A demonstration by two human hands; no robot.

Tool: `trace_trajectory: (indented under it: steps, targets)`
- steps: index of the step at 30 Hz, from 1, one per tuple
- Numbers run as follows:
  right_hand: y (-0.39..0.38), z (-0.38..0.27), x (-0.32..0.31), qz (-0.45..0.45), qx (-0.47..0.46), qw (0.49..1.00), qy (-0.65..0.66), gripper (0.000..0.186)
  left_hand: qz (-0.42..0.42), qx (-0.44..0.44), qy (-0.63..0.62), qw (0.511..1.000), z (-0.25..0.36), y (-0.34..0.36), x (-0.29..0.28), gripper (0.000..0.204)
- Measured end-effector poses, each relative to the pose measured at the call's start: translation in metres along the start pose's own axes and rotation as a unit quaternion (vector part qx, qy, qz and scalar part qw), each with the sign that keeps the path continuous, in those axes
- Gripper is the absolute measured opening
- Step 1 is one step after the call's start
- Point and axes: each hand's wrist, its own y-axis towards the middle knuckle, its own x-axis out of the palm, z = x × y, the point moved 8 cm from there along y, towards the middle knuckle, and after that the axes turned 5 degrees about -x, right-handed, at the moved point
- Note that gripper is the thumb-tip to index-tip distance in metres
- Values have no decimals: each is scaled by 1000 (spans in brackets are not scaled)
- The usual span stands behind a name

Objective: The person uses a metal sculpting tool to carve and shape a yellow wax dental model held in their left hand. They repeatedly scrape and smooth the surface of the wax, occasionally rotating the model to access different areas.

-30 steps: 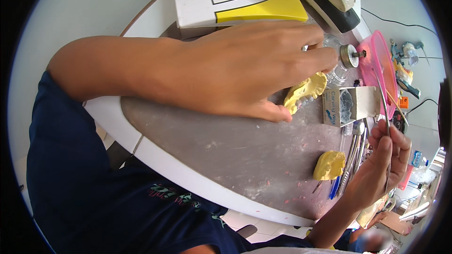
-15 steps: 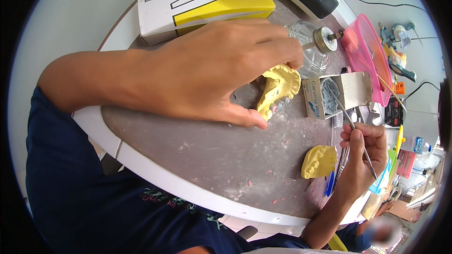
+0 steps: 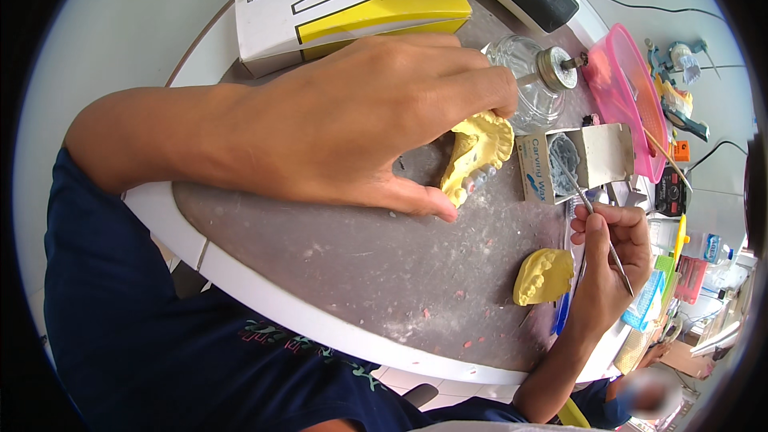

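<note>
My left hand (image 3: pixel 384 120) curls its fingers and thumb round a yellow plaster dental cast (image 3: pixel 478 148), which rests low over the grey tabletop. Greyish wax shows on a few teeth along the cast's near side. In my right hand (image 3: pixel 610 260) is a thin metal wax carving tool (image 3: pixel 614 252), held like a pen. Its tip reaches into the blue-grey wax (image 3: pixel 563 162) inside a small open carton (image 3: pixel 534 168). A second yellow dental cast (image 3: pixel 544 276) lies on the table, left of my right wrist.
Beyond my left hand stands a white and yellow box (image 3: pixel 352 8). A glass spirit burner (image 3: pixel 528 84) with a metal cap is beside the carton, and a pink basket (image 3: pixel 628 96) is behind it. Pink crumbs dot the grey table (image 3: pixel 360 272). Another person (image 3: pixel 616 400) is at lower right.
My right hand has shifted slightly left and up, the tool's tip still in the wax carton. The left hand keeps its hold on the cast.
</note>
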Motion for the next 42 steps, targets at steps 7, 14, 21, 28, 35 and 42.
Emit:
trace_trajectory:
  steps: [7, 14, 21, 28, 35, 42]
  targets:
    - [-2, 1, 3, 9, -3, 1000, -1, 3, 7, 1, -4, 1000, -1, -2, 0, 64]
    - [-4, -5, -6, 37, -33, 999, 3, 6, -18, -33, -20, 999, 0, -3, -2, 61]
    - [5, -50, -12, 78, -188, 977, 58, 11, 4, -29, -30, 999, 2, -2, -6, 63]
    - [16, -60, 3, 53, -197, 974, 96, 13, 22, 18, -25, 999, 8, -7, -7, 63]
    - [-47, -51, 17, -33, -234, 972, 15, 21, 35, 22, -22, 999, 8, -4, -6, 67]
    - [-53, -37, 34, -108, -177, 978, 24, 21, 49, 23, -16, 998, 3, -6, -5, 67]
